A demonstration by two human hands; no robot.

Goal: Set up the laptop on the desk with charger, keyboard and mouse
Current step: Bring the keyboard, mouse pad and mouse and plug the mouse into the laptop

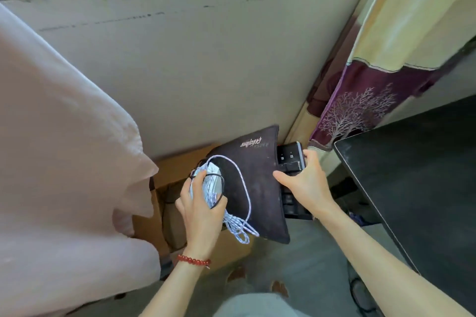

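Your left hand (199, 210) grips the mouse (210, 183) and cable; your right hand (305, 183) holds the keyboard (289, 159) under the mousepad (253, 183). Lift level toward the desk (417, 162) rightward.

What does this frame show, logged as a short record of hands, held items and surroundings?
left hand: left hand, red bead bracelet on wrist, grips white computer mouse with braided white cable
right hand: right hand holds black keyboard with dark fabric mouse pad lying over it
below: open brown cardboard box
right: black desk, patterned purple curtain
left: pale pink cloth
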